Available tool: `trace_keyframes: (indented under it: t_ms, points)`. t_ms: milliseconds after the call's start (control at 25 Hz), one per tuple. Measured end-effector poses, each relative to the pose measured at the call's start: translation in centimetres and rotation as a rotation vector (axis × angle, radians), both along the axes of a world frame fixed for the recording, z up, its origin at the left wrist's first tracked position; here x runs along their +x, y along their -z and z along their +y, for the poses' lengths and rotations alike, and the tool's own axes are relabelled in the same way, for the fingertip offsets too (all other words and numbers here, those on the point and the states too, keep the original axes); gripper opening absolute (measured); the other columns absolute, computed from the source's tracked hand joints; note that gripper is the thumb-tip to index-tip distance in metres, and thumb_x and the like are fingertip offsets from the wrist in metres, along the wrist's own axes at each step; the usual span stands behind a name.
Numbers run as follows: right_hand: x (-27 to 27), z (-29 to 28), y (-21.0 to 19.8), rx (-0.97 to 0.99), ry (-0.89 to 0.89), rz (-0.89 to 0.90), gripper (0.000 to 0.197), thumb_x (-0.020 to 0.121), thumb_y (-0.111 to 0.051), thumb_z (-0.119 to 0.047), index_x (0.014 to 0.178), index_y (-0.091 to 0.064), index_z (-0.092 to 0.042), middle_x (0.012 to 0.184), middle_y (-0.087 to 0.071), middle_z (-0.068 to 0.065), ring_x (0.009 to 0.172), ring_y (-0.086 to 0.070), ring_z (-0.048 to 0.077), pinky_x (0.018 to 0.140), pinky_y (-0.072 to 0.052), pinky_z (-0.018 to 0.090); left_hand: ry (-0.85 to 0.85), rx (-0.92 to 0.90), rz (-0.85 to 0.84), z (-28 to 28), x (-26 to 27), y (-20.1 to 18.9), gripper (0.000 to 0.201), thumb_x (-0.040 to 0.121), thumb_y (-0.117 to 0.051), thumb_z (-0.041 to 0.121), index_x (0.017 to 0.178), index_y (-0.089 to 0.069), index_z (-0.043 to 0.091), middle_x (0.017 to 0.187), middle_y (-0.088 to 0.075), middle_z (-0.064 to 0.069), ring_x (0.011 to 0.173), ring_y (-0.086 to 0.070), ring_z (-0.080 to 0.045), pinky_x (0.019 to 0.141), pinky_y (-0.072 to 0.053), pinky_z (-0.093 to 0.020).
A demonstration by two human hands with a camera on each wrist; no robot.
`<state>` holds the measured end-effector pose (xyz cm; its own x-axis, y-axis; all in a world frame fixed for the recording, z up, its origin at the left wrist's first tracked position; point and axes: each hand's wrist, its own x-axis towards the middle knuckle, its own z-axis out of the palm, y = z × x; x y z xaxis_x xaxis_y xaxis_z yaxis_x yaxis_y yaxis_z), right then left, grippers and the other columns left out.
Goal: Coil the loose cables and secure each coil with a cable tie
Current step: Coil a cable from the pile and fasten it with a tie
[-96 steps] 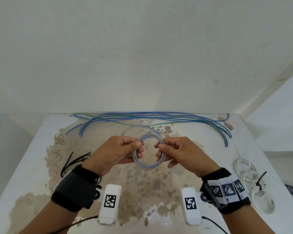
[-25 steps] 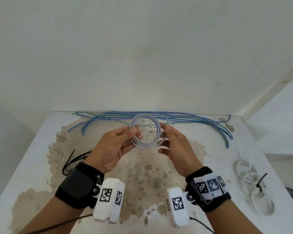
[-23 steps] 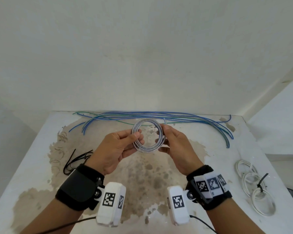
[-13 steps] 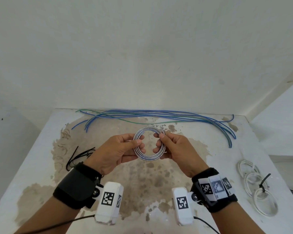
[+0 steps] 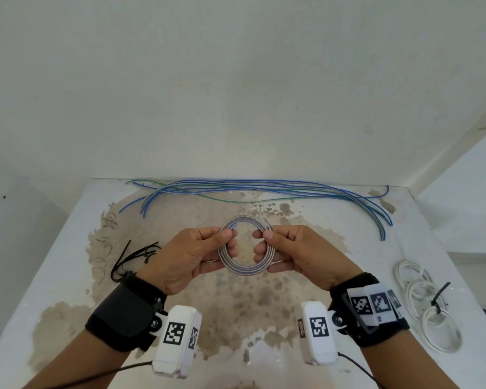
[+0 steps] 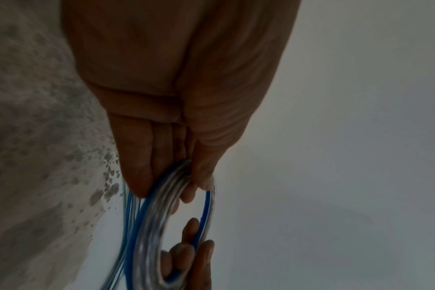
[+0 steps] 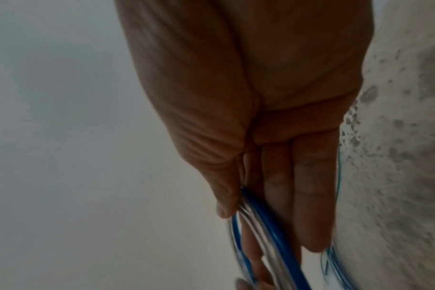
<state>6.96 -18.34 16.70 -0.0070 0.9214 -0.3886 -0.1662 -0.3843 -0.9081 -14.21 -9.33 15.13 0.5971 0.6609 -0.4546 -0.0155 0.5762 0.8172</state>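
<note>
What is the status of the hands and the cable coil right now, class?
Left hand and right hand: each pinches a side of the cable coil. Coil untied, held above table. Black cable ties lie unused, left.

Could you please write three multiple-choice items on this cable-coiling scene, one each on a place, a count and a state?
1. Where do the black cable ties lie on the table?
A. left side
B. right side
C. far edge

2. How many white coils lie at the right?
A. one
B. three
C. five

3. How is the blue-striped coil held?
A. lying free on the table
B. pinched by both hands
C. by one hand only

Answers: 1 A, they lie beside the left wrist; 2 B, three rings show; 3 B, left hand and right hand each grip a side.
</note>
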Motion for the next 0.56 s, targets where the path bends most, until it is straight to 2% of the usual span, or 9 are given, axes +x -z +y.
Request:
trace_keyframes:
  t_ms: [80,160,240,320,360,440,560]
  points:
    - [0.3,-0.2,0.1,-0.004,-0.032,0.01,0.036,0.089,-0.062,-0.036,0.113,-0.071,-0.011,0.091,-0.076,0.006,0.081,-0.074,0.015,0.071,-0.06,0.027,0.068,-0.019,0.007,-0.3,-0.4,0.2,0.034,0.081,-0.07,0.026,0.11,-0.074,0.009,0.093,-0.074,-0.005,0.086,-0.073,-0.016,0.076,-0.061,-0.026]
    - [0.3,-0.4,0.2,0.005,-0.069,-0.004,0.037,0.09,-0.061,-0.038,0.114,-0.071,-0.012,0.094,-0.076,0.005,0.084,-0.074,0.016,0.076,-0.061,0.03,0.075,-0.025,0.008,-0.5,-0.6,0.4,0.031,0.082,-0.069,0.025,0.108,-0.074,0.01,0.095,-0.074,-0.007,0.09,-0.074,-0.018,0.076,-0.06,-0.026]
    - [-0.1,-0.2,0.6,0.017,-0.047,-0.013,0.034,0.096,-0.058,-0.037,0.12,-0.07,-0.015,0.105,-0.077,0.005,0.093,-0.075,0.019,0.076,-0.061,0.031,0.007,-0.015,-0.009,-0.5,-0.7,0.6,0.028,0.082,-0.068,0.024,0.105,-0.073,0.009,0.098,-0.075,-0.008,0.093,-0.074,-0.018,0.076,-0.06,-0.025]
    - [-0.7,0.4,1.3,0.061,0.098,0.035,0.031,0.103,-0.051,-0.032,0.121,-0.069,-0.015,0.112,-0.076,0.005,0.098,-0.074,0.02,0.076,-0.06,0.031,-0.136,-0.041,-0.048,-0.3,-0.5,0.7,0.022,0.084,-0.067,0.024,0.101,-0.073,0.011,0.094,-0.076,-0.005,0.086,-0.075,-0.013,0.071,-0.06,-0.022]
    - [-1.1,0.7,1.5,0.085,0.195,0.083,0.03,0.105,-0.048,-0.031,0.118,-0.068,-0.013,0.108,-0.076,0.005,0.096,-0.074,0.02,0.078,-0.059,0.031,-0.232,-0.078,-0.079,0.1,-0.5,0.8,0.018,0.087,-0.065,0.023,0.1,-0.072,0.013,0.09,-0.075,-0.002,0.082,-0.074,-0.01,0.069,-0.06,-0.021]
    - [-2.0,1.0,1.7,0.115,0.307,0.208,0.025,0.105,-0.045,-0.027,0.108,-0.065,-0.012,0.09,-0.075,0.002,0.089,-0.073,0.019,0.08,-0.057,0.03,-0.405,-0.148,-0.129,1.0,-0.5,1.0,0.01,0.095,-0.061,0.02,0.097,-0.069,0.015,0.084,-0.075,0.002,0.076,-0.074,-0.007,0.068,-0.06,-0.019]
    - [-3.1,0.7,1.9,0.134,0.244,0.266,0.024,0.096,-0.05,-0.032,0.101,-0.062,-0.012,0.076,-0.068,-0.001,0.09,-0.073,0.018,0.082,-0.056,0.027,-0.519,-0.174,-0.138,2.5,-0.6,0.6,0.012,0.098,-0.06,0.019,0.091,-0.068,0.017,0.078,-0.075,0.004,0.072,-0.073,-0.004,0.068,-0.059,-0.018]
